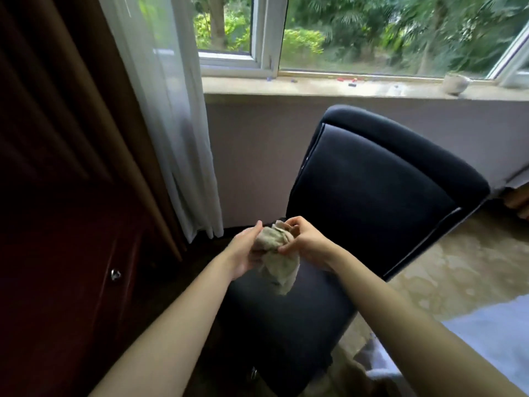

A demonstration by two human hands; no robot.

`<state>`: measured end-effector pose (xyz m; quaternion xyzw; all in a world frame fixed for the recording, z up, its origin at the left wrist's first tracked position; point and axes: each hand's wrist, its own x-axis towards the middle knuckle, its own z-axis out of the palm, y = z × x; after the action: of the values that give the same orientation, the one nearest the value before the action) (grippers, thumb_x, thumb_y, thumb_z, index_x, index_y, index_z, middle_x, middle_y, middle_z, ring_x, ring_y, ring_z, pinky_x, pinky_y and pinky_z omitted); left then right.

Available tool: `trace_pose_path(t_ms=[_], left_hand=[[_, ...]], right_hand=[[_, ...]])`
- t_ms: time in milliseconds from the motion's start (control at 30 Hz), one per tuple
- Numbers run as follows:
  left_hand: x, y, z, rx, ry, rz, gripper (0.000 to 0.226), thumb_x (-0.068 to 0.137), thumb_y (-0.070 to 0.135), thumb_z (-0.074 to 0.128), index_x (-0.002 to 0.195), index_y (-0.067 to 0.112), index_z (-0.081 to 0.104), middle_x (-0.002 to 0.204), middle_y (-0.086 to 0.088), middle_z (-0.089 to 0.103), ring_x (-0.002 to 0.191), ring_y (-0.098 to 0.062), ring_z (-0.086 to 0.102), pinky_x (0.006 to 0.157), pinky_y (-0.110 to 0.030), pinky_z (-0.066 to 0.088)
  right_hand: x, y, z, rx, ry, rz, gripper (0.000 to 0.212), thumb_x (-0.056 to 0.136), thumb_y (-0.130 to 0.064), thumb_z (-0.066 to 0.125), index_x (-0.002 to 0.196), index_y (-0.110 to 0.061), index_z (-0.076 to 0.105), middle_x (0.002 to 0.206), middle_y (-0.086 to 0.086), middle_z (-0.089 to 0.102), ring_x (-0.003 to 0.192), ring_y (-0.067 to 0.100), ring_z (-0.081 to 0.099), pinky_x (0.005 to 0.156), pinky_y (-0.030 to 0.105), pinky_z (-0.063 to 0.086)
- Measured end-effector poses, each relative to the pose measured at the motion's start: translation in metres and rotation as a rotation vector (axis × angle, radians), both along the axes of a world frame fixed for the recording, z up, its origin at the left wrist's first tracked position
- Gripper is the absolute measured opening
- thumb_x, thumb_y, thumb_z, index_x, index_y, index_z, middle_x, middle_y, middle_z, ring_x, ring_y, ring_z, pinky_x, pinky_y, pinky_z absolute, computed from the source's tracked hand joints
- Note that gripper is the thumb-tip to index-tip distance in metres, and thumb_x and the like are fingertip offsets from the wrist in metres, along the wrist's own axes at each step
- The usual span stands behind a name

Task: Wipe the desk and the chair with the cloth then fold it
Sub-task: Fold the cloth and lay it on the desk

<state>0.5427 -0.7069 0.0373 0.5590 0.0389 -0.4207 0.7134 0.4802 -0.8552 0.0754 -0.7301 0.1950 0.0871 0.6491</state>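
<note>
A crumpled beige cloth point(276, 257) hangs in the air above the seat of a dark blue chair point(372, 181). My left hand point(243, 250) cups the cloth from the left, palm turned toward it. From the right, my right hand point(303, 239) pinches the cloth's upper edge with curled fingers. A loose end of the cloth dangles below both hands. The chair's backrest stands tilted behind my hands, and its seat point(280, 319) lies beneath them. No desk shows in this view.
A dark red wooden cabinet point(71, 253) with a metal knob fills the left side. Sheer white curtain point(177, 124) hangs beside it. A window sill point(343, 87) with small items and a pot runs behind the chair. Beige floor point(458, 267) and pale fabric lie to the right.
</note>
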Motion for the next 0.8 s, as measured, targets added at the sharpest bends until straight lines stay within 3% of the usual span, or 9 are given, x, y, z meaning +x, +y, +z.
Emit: trace_pose_path(t_ms=[100,167,267,333,400,500,600,700,800], left_hand=[[0.022,-0.004,0.053,-0.033,-0.099,0.256,0.013,0.095,0.006,0.050,0.107,0.010,0.054,0.095,-0.010,0.061,0.075,-0.017,0.060,0.058,-0.025,0.054],[0.031,-0.008,0.089,-0.033,-0.159,0.374,0.029,0.090,-0.008,0.048,0.113,0.009,0.049,0.093,-0.009,0.059,0.076,-0.018,0.059,0.064,-0.028,0.055],[0.034,-0.005,0.123,-0.065,-0.223,0.478,0.054,0.083,-0.015,0.052,0.130,0.009,0.041,0.109,-0.014,0.057,0.094,-0.027,0.059,0.086,-0.041,0.050],[0.023,0.011,0.141,-0.087,-0.238,0.510,0.065,0.073,-0.015,0.056,0.133,0.005,0.041,0.115,-0.018,0.056,0.101,-0.032,0.058,0.087,-0.042,0.050],[0.002,0.037,0.152,-0.098,-0.275,0.536,0.059,0.067,-0.017,0.052,0.124,0.000,0.051,0.107,-0.020,0.060,0.097,-0.032,0.060,0.077,-0.035,0.055],[-0.046,0.085,0.162,-0.011,-0.324,0.627,0.040,0.073,-0.024,0.045,0.100,0.001,0.062,0.089,-0.013,0.067,0.088,-0.026,0.064,0.075,-0.029,0.055],[-0.109,0.138,0.165,0.105,-0.318,0.714,0.034,0.077,-0.018,0.054,0.102,0.002,0.064,0.095,-0.011,0.068,0.095,-0.023,0.064,0.083,-0.031,0.052],[-0.173,0.187,0.162,0.184,-0.264,0.838,0.030,0.081,0.002,0.065,0.110,0.007,0.063,0.105,-0.009,0.068,0.107,-0.024,0.062,0.094,-0.035,0.048],[-0.234,0.233,0.155,0.304,-0.216,1.145,0.032,0.074,0.025,0.073,0.104,0.015,0.066,0.105,-0.007,0.070,0.106,-0.023,0.063,0.098,-0.038,0.045]], right_hand=[[0.021,0.001,0.046,0.169,-0.063,0.070,0.044,0.070,0.016,0.069,0.097,-0.012,0.049,0.085,0.005,0.059,0.077,0.016,0.058,0.072,0.031,0.047],[0.035,-0.002,0.068,0.243,-0.119,0.071,0.033,0.075,0.008,0.069,0.090,-0.013,0.050,0.081,0.004,0.059,0.071,0.016,0.057,0.066,0.032,0.046],[0.051,-0.010,0.085,0.251,-0.202,0.037,0.027,0.084,0.003,0.063,0.081,-0.016,0.045,0.077,0.001,0.054,0.061,0.010,0.058,0.049,0.023,0.048],[0.056,-0.013,0.096,0.262,-0.260,0.056,0.022,0.084,0.002,0.063,0.088,-0.015,0.049,0.085,0.003,0.059,0.070,0.012,0.061,0.054,0.021,0.050],[0.058,-0.005,0.107,0.284,-0.282,0.180,0.023,0.082,-0.001,0.065,0.100,-0.010,0.055,0.088,0.004,0.064,0.077,0.015,0.062,0.061,0.023,0.052],[0.057,0.027,0.124,0.298,-0.270,0.433,0.024,0.068,-0.017,0.074,0.084,-0.007,0.060,0.066,-0.001,0.063,0.060,0.011,0.060,0.054,0.020,0.051],[0.051,0.086,0.132,0.193,-0.301,0.631,0.015,0.082,-0.012,0.068,0.071,-0.013,0.058,0.057,-0.008,0.060,0.057,0.007,0.056,0.054,0.016,0.047],[0.026,0.156,0.131,0.093,-0.357,0.845,0.011,0.088,-0.016,0.064,0.080,-0.010,0.061,0.071,-0.001,0.065,0.069,0.013,0.062,0.063,0.022,0.050],[-0.021,0.226,0.129,0.048,-0.385,1.050,0.016,0.091,-0.025,0.060,0.089,-0.010,0.061,0.084,0.005,0.066,0.077,0.018,0.064,0.066,0.031,0.052]])
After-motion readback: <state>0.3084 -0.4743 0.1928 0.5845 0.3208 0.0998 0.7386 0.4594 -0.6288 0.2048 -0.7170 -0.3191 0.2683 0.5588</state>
